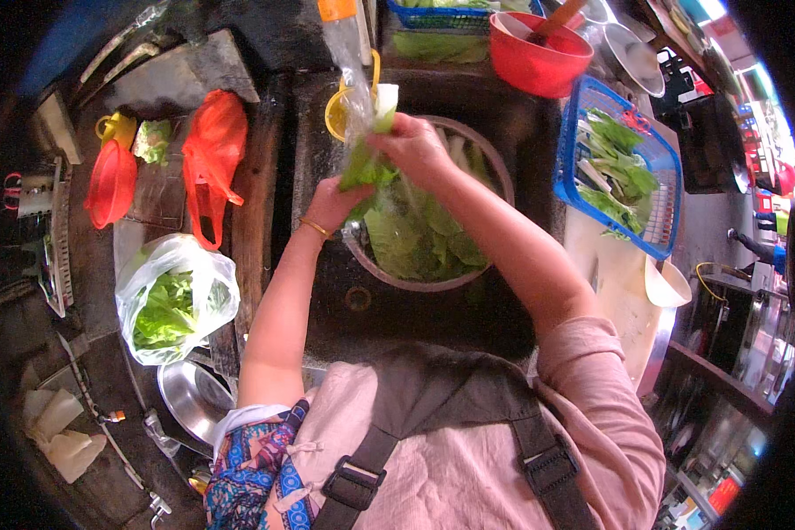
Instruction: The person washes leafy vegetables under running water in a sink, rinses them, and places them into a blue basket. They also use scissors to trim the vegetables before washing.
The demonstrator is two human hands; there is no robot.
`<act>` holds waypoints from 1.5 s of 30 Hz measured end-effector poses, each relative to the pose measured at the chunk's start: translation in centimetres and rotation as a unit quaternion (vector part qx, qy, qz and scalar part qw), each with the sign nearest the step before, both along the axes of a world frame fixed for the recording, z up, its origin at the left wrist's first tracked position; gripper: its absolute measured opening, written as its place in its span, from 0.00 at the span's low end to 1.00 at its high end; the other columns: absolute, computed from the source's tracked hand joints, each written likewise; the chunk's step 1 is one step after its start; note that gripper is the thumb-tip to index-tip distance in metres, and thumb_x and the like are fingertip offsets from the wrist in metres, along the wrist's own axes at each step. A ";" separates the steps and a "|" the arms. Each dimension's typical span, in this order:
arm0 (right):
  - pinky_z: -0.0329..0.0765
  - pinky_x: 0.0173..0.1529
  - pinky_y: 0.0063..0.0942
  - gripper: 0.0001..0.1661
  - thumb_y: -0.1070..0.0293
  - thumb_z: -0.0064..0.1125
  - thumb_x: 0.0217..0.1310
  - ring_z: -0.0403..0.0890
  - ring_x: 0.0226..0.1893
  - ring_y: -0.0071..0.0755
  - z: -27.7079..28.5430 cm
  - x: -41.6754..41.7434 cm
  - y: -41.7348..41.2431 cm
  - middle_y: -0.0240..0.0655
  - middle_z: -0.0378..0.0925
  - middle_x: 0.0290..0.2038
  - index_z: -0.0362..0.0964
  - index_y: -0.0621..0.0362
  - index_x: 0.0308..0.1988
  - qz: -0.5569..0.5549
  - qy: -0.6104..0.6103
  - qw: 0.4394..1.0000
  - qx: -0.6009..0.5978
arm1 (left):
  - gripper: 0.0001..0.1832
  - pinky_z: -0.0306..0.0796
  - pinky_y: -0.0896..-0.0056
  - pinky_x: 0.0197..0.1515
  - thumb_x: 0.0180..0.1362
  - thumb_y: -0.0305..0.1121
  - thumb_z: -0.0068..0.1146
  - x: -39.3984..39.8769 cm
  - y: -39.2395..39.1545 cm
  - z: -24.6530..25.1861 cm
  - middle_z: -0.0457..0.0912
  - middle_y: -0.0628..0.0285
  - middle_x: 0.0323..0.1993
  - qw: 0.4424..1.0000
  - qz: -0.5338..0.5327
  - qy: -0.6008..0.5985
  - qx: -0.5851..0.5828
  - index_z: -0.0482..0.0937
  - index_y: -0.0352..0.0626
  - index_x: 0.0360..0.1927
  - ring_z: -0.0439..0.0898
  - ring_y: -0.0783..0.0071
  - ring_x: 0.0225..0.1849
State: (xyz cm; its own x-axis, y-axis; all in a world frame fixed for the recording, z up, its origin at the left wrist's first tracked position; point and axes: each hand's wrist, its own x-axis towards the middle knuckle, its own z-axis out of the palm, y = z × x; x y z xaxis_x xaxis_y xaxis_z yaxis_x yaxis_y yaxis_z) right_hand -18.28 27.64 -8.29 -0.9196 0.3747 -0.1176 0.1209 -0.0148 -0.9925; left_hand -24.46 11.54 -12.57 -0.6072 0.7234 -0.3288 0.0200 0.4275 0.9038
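Water runs from a tap with an orange end (337, 9) over a leafy green vegetable (370, 169). My right hand (414, 147) pinches its pale stem, and my left hand (338, 207), with a gold bangle at the wrist, grips the leafy part lower down. Beneath both hands, a round tub (430, 286) holds water and many green leaves (404, 245) inside a dark sink (318, 318). Behind the running water sits a yellow plastic container (336, 116). The fingertips of my left hand are partly hidden by the leaves.
To the right are a blue basket (566, 156) of greens and a red bowl (540, 63). On the left lie a red plastic bag (217, 132), a clear bag (225, 285) of greens, a red basket (111, 185) and a steel bowl (192, 397). A person's arm (755, 246) shows far right.
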 end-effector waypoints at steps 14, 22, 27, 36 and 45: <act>0.72 0.34 0.36 0.12 0.67 0.50 0.50 0.77 0.29 0.43 19.8 15.2 20.3 0.46 0.74 0.29 0.71 0.52 0.38 -0.095 -0.202 0.664 0.714 | 0.26 0.66 0.59 0.41 0.45 0.48 0.55 2.0 1.0 -10.2 0.74 0.48 0.38 0.949 0.129 0.127 -0.258 0.69 0.35 0.40 0.73 0.51 0.41; 0.72 0.41 0.30 0.25 0.67 0.58 0.43 0.76 0.36 0.42 5.1 18.4 23.5 0.43 0.75 0.35 0.66 0.62 0.45 -0.149 -0.159 0.794 0.568 | 0.19 0.66 0.63 0.39 0.42 0.38 0.57 3.7 2.1 -9.9 0.74 0.49 0.37 0.970 0.161 0.046 -0.176 0.69 0.35 0.34 0.73 0.56 0.38; 0.73 0.29 0.21 0.17 0.63 0.52 0.52 0.76 0.26 0.23 4.7 13.0 9.3 0.35 0.76 0.28 0.71 0.65 0.38 -0.069 -0.146 0.986 -0.041 | 0.20 0.66 0.63 0.40 0.41 0.30 0.56 6.9 0.7 -10.2 0.74 0.49 0.37 0.972 0.205 0.111 -0.019 0.66 0.38 0.39 0.74 0.55 0.38; 0.72 0.41 0.28 0.24 0.65 0.53 0.46 0.77 0.36 0.34 -8.1 7.7 -1.8 0.46 0.75 0.35 0.66 0.67 0.44 -0.086 -0.128 0.987 0.039 | 0.24 0.63 0.63 0.45 0.38 0.28 0.61 8.9 1.2 -6.8 0.70 0.54 0.36 0.971 0.089 0.213 0.058 0.64 0.42 0.41 0.69 0.56 0.42; 0.72 0.41 0.29 0.22 0.69 0.52 0.44 0.77 0.36 0.38 -4.0 8.7 -1.4 0.46 0.75 0.35 0.67 0.62 0.43 -0.035 -0.068 0.986 0.146 | 0.30 0.66 0.65 0.45 0.41 0.31 0.60 7.3 2.9 -4.9 0.72 0.52 0.41 0.990 0.015 0.031 0.139 0.60 0.41 0.49 0.73 0.57 0.43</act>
State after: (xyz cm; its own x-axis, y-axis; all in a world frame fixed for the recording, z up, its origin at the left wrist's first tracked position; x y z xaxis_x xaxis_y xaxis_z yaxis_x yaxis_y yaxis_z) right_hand -9.63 26.27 -12.29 -0.8734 0.4733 -0.1148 0.2615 0.2569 -0.9304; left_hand -17.15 14.44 -17.52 -0.6420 0.7624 -0.0814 0.0707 0.1646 0.9838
